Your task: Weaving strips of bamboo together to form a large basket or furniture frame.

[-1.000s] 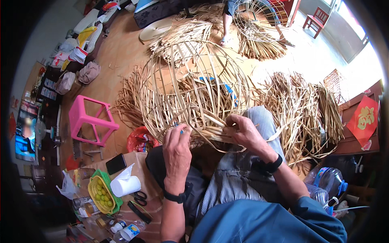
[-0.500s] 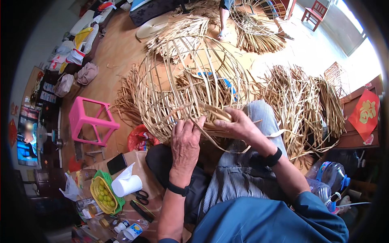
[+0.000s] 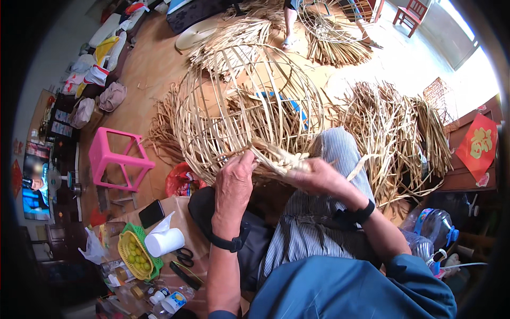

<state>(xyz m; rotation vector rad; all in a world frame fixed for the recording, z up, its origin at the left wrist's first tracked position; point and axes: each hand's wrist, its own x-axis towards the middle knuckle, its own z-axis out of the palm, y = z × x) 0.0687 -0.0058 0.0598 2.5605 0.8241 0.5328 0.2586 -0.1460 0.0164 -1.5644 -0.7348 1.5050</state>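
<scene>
A large round openwork basket (image 3: 204, 114) of pale, dried plant strips rests in front of my knees, with gaps between its ribs. Along its near edge runs a thick braided rim (image 3: 281, 158). My left hand (image 3: 235, 178) pinches a strip at that rim, thumb and forefinger together. On the other side, my right hand (image 3: 321, 179) is closed around the right end of the braid, its fingertips slightly blurred. A loose pale strip (image 3: 357, 169) rises beside my right wrist over my striped trouser leg. What lies under my fingers is partly hidden.
Heaps of dried strips (image 3: 390, 138) lie right and beyond. A pink stool (image 3: 119, 159) and red bag (image 3: 183, 181) stand left. The near-left table holds a phone (image 3: 152, 214), paper roll (image 3: 164, 242), fruit basket (image 3: 137, 255) and scissors (image 3: 185, 257). Another person's leg (image 3: 289, 26) shows far ahead.
My right hand has drawn in lower against the rim, and the braid shows more plainly between my hands. My left hand has shifted slightly down and left. The loose strip now stands more upright.
</scene>
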